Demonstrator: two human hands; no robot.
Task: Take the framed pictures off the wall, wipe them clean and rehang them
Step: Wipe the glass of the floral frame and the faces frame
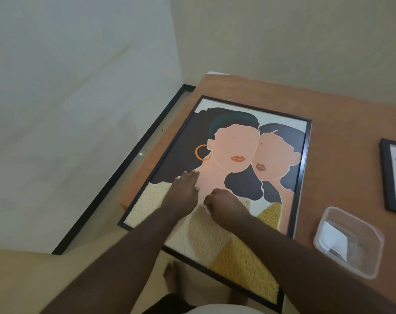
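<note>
1. Large framed picture (237,168), black-edged, lying flat and face up on the brown table (339,123), filling the centre of the view; near corner jutting past the table edge at lower centre
2. Artwork: two stylised figures with dark hair, one with an orange hoop earring, over cream and mustard textured patches
3. Left hand (183,193) at centre, laid flat on the glass with fingers straight and together, palm down, gripping nothing
4. Right hand (224,206) just beside it, fingers curled around a small white cloth (203,208) pressed against the glass; only a scrap of the cloth peeking out at the knuckles
5. Both forearms reaching up from the bottom edge, close together at the wrists
6. Clear plastic container (348,241) at lower right on the table, just beside the picture's right edge, something pale inside, too blurred to name
7. Second framed picture (394,177) at the right edge, smaller, cut off by the border, dark floral print, well apart from the hands
8. Another black frame (124,168) at left, down between table and wall
9. Bare foot (172,277) at bottom centre on the floor
</note>
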